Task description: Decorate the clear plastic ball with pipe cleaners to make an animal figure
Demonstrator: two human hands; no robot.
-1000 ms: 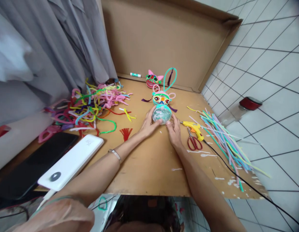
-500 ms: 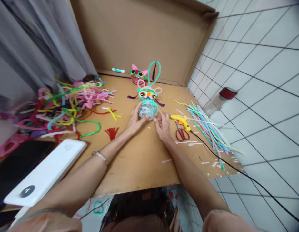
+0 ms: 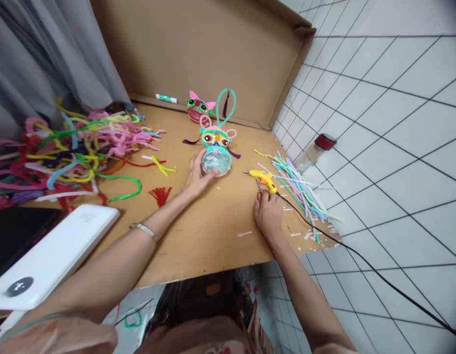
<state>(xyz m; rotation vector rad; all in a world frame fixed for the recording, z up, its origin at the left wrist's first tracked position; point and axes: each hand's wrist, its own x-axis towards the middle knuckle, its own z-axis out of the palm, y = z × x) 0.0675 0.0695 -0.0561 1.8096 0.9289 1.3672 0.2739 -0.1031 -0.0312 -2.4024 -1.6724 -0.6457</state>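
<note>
On the white power bank (image 3: 46, 255) at the near left, only a faint grey mark and a round dark button, both too blurred to read. Stretched forward across the cardboard tabletop (image 3: 213, 231), left forearm with a silver bracelet (image 3: 142, 228) at the wrist. Left hand (image 3: 196, 177) spread open and cupped, fingertips pressed against the left side of the clear ball (image 3: 216, 161) without closing round it. Standing on the tabletop near its middle, that ball, with the pipe-cleaner owl face (image 3: 215, 137) sitting right on top (teal loop ears upright). Angled in from the lower right, right arm with the right hand (image 3: 267, 211) palm down near the table's right edge, laid over the handles of the scissors (image 3: 258, 184); blade tips poking out past the fingers, touching the yellow glue gun (image 3: 262, 176). Cannot tell whether those fingers grip the handles or merely rest on them. Just right of the gun, a bundle of straight pipe cleaners (image 3: 297, 184); trailing off over the tiles, a black cord (image 3: 360, 260). Far left, a tangled pile of coloured pipe cleaners (image 3: 76, 147).
</note>
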